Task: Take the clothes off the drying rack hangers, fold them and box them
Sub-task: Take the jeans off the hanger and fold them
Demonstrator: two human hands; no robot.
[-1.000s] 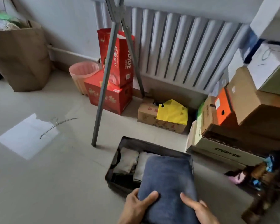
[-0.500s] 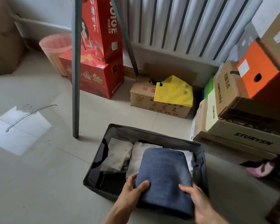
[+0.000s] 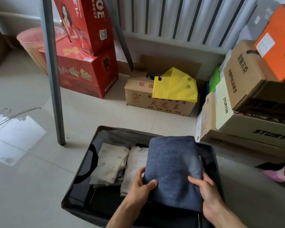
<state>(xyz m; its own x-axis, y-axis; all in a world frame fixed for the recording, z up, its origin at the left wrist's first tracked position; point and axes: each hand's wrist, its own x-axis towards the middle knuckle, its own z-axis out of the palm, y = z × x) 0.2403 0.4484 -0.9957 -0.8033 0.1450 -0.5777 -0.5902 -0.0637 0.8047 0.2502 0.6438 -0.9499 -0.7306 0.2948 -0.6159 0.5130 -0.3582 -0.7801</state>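
Left hand (image 3: 141, 186): reaches in from the bottom edge, bare forearm angled up and right; thumb lies on top of the folded blue garment (image 3: 173, 168), fingers curl under its left edge.
Right hand (image 3: 204, 190): forearm angled up and left; thumb on top, fingers wrapped round the garment's right edge.

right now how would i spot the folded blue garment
Find the dark storage box on the floor below the radiator. The folded blue garment lies at its right end, gripped by both hands; its neighbours are pale beige folded pieces.
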